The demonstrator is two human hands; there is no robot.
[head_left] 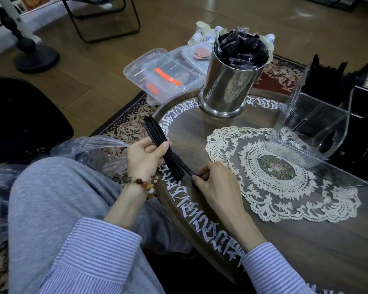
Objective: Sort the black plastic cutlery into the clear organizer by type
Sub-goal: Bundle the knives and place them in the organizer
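Both hands (149, 154) on cutlery bundle (162, 145)

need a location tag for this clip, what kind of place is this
Probably a home living room. A low round wooden table with a lace doily stands on a patterned rug over wood flooring, and the person sorts by hand, seated beside it.

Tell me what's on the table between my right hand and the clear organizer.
In the head view, only the cream lace doily lies on the table between your right hand and the clear organizer; the organizer's near corner rests on the doily's edge.
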